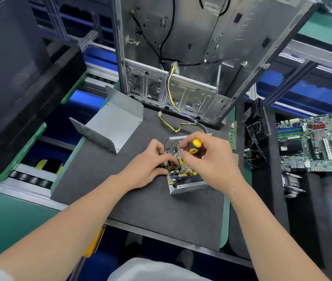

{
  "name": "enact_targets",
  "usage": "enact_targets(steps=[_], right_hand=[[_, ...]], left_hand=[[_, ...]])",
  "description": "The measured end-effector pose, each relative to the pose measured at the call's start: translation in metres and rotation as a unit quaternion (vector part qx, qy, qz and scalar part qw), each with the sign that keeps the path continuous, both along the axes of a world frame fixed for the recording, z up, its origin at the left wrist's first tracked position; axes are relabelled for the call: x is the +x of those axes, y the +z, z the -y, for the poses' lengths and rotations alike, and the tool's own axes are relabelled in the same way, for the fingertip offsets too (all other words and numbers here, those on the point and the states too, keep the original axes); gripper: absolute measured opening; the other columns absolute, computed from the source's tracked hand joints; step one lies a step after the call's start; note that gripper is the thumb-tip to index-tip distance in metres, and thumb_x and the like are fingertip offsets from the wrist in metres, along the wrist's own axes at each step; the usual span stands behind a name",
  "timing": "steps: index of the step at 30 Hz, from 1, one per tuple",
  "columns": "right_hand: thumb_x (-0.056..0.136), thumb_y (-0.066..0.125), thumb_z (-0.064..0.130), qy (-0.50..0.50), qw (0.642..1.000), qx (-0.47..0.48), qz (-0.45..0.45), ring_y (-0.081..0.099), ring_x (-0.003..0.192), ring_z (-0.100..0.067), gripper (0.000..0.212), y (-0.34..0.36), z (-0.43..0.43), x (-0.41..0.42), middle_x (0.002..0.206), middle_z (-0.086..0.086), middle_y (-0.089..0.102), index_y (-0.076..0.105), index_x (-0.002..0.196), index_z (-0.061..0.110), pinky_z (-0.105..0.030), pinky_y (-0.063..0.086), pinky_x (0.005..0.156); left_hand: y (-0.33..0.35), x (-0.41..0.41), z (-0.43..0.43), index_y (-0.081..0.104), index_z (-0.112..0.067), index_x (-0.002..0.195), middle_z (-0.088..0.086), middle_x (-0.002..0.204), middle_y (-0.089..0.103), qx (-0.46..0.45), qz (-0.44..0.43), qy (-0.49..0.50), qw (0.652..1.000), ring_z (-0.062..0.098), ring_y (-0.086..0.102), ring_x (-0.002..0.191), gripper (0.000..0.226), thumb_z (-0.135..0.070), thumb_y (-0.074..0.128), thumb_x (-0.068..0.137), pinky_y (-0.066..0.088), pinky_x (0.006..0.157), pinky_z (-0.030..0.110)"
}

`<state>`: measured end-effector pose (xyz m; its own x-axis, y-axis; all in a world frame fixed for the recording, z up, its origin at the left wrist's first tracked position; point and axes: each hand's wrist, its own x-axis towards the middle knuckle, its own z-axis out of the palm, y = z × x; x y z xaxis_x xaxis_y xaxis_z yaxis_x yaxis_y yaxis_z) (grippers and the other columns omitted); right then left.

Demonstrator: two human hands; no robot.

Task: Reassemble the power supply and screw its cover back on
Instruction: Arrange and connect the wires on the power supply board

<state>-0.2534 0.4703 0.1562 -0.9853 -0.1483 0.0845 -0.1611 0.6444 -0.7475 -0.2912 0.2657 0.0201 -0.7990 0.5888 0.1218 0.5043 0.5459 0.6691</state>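
**Q:** Layout?
**A:** My desk [140,199] carries the cover [110,122] at far left. The power supply [189,186] sits at centre, open, long axis running away from me, cables at the far end.

**Q:** Hands?
**A:** My left hand [148,163] grips its left edge. My right hand [211,159] holds the screwdriver [194,146], tip down.

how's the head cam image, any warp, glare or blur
Head view: wide-angle warp splays the upright silver computer case outward; lighting is even, with soft sheen on the bent grey sheet-metal cover; the open silver power supply box is fairly sharp; the frame's right edge below the green motherboard smears.
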Motion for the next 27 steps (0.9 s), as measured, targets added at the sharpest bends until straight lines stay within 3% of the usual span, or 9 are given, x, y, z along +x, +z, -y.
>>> enact_targets(steps=[3, 8, 14, 19, 25, 27], right_hand=[[0.085, 0.076, 0.019, 0.006, 1.0, -0.007, -0.005, 0.064, 0.073, -0.015, 0.012, -0.002, 0.001, 0.002, 0.079, 0.007, 0.07, 0.071, 0.088, 0.03, -0.027, 0.054, 0.068], [0.085, 0.077, 0.02, 0.005, 1.0, -0.002, -0.011, 0.065, 0.077, -0.015, 0.01, -0.002, 0.001, 0.002, 0.08, 0.009, 0.07, 0.072, 0.088, 0.028, -0.03, 0.054, 0.071], [0.085, 0.077, 0.019, 0.014, 1.0, -0.01, -0.009, 0.061, 0.069, -0.013, 0.013, -0.005, 0.003, 0.006, 0.077, 0.013, 0.067, 0.071, 0.087, 0.03, -0.017, 0.047, 0.062], [0.087, 0.079, 0.016, 0.023, 1.0, 0.005, -0.012, 0.059, 0.07, -0.011, 0.017, -0.01, 0.006, 0.008, 0.075, 0.016, 0.062, 0.071, 0.089, 0.03, -0.01, 0.038, 0.061], [0.086, 0.076, 0.014, 0.041, 0.998, 0.028, -0.023, 0.059, 0.078, -0.01, 0.014, -0.008, 0.01, 0.011, 0.078, 0.016, 0.063, 0.072, 0.091, 0.026, -0.014, 0.039, 0.066], [0.086, 0.076, 0.011, 0.048, 0.998, 0.031, -0.03, 0.059, 0.078, -0.01, 0.013, -0.007, 0.011, 0.011, 0.079, 0.015, 0.063, 0.072, 0.091, 0.022, -0.017, 0.041, 0.068]], left_hand=[[-0.004, 0.0, -0.002, 0.048, -0.05, 0.119, -0.009, 0.11, 0.027, -0.004, -0.014, 0.012, 1.0, 0.002, 0.042, 0.087, 0.049, -0.018, 0.074, 0.092, 0.041, 0.074, 0.024], [-0.006, -0.002, -0.004, 0.046, -0.049, 0.12, -0.007, 0.111, 0.027, -0.009, -0.016, 0.018, 1.0, 0.009, 0.043, 0.086, 0.052, -0.014, 0.073, 0.092, 0.05, 0.075, 0.032], [-0.007, -0.004, -0.004, 0.045, -0.051, 0.118, -0.006, 0.115, 0.026, -0.004, -0.012, 0.013, 1.0, -0.007, 0.051, 0.091, 0.051, -0.009, 0.064, 0.097, 0.047, 0.075, 0.025], [-0.005, -0.009, 0.0, 0.047, -0.048, 0.124, -0.007, 0.117, 0.028, -0.001, 0.014, -0.006, 1.0, 0.012, 0.05, 0.088, 0.054, -0.009, 0.07, 0.095, 0.051, 0.082, 0.032], [-0.004, -0.015, 0.007, 0.054, -0.041, 0.125, -0.01, 0.118, 0.028, 0.0, 0.055, -0.035, 0.998, 0.005, 0.048, 0.088, 0.052, -0.013, 0.079, 0.088, 0.048, 0.083, 0.024], [-0.003, -0.014, 0.005, 0.055, -0.038, 0.124, -0.009, 0.117, 0.027, -0.001, 0.051, -0.029, 0.998, 0.008, 0.049, 0.088, 0.05, -0.013, 0.079, 0.088, 0.051, 0.082, 0.028]])
